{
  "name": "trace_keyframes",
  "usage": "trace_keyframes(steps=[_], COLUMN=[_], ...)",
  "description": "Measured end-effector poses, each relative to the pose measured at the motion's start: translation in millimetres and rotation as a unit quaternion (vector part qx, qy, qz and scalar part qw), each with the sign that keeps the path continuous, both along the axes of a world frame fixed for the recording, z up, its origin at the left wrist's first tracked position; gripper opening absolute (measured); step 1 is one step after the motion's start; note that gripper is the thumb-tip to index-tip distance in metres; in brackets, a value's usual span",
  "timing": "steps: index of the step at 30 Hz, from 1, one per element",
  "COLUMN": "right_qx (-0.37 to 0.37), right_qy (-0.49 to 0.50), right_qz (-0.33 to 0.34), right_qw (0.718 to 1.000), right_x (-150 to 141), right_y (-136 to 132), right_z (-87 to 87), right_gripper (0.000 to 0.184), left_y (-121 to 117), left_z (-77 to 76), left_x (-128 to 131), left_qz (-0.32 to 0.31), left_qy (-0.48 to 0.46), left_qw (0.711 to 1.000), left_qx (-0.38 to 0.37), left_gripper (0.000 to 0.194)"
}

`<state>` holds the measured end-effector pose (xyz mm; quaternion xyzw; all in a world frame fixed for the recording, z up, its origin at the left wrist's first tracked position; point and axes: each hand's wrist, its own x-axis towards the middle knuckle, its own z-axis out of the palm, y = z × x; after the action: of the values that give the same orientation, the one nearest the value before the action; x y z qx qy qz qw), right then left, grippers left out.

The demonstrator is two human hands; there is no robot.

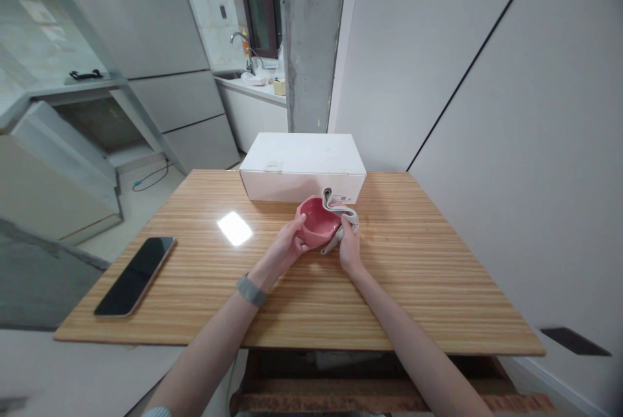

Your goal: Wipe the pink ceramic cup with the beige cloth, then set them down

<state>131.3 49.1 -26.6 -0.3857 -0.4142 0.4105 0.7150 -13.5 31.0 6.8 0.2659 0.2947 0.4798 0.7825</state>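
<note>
A pink bowl (317,221) is held tilted above the middle of the table, its hollow side facing me. My left hand (291,239) grips its left rim, thumb on the inside edge and fingers beneath. My right hand (349,245) is closed on a light grey cloth (341,208), which is folded over the bowl's right rim. Part of the cloth hangs below the bowl. Fingers of my right hand are partly hidden behind the cloth.
A white box (302,167) stands at the table's far edge, just behind the bowl. On the left lies a dark-screened phone (136,276). The wood-grain table (428,281) meets a white wall (525,144) on the right. A sink tap (249,47) shows farther back.
</note>
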Motion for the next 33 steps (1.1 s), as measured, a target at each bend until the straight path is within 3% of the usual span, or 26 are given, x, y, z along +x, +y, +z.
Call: trace_keyframes(steps=[3, 6, 8, 10, 13, 17, 20, 22, 24, 28, 33], right_qx=[-0.037, -0.090, -0.120, -0.124, -0.087, -0.024, 0.002, -0.003, -0.021, -0.056, -0.057], right_qy=[0.040, 0.063, 0.059, 0.051, 0.043, 0.025, 0.001, 0.003, 0.014, 0.016, 0.029], right_qz=[-0.002, 0.088, 0.158, 0.186, 0.131, 0.023, -0.002, -0.015, -0.011, 0.066, 0.063], right_qw=[0.999, 0.990, 0.978, 0.973, 0.987, 0.999, 1.000, 1.000, 1.000, 0.996, 0.996], right_x=[15, 31, 35, 32, 18, -2, -7, -2, 7, 27, 25], right_y=[6, 11, 12, 12, 9, -1, -5, -4, -1, 7, 9], right_z=[3.6, 3.8, 2.1, -0.6, -4.4, -5.1, -1.6, 1.5, 4.3, 6.5, 5.3], right_gripper=[0.025, 0.033, 0.035, 0.036, 0.036, 0.030, 0.025, 0.023, 0.023, 0.028, 0.032], left_y=[1, 2, 2, 3, 4, 1, -3, -4, -3, -1, -1], left_z=[-0.7, -5.2, -7.6, -8.4, -6.5, -1.1, 1.9, 2.0, 0.8, -1.8, -2.5], left_x=[-5, -8, -10, -12, -12, -4, 1, 0, -4, -11, -9], left_qz=[-0.059, -0.103, -0.108, -0.101, -0.055, 0.026, 0.015, -0.023, -0.054, -0.082, -0.042], left_qy=[0.027, 0.078, 0.111, 0.136, 0.133, 0.040, -0.010, 0.000, 0.035, 0.116, 0.124], left_qw=[0.996, 0.990, 0.987, 0.985, 0.989, 0.999, 0.998, 0.999, 0.998, 0.990, 0.991], left_qx=[-0.055, -0.056, -0.035, -0.030, -0.035, 0.022, 0.068, 0.045, 0.012, -0.001, 0.007], left_gripper=[0.047, 0.046, 0.040, 0.040, 0.040, 0.031, 0.032, 0.033, 0.034, 0.034, 0.030])
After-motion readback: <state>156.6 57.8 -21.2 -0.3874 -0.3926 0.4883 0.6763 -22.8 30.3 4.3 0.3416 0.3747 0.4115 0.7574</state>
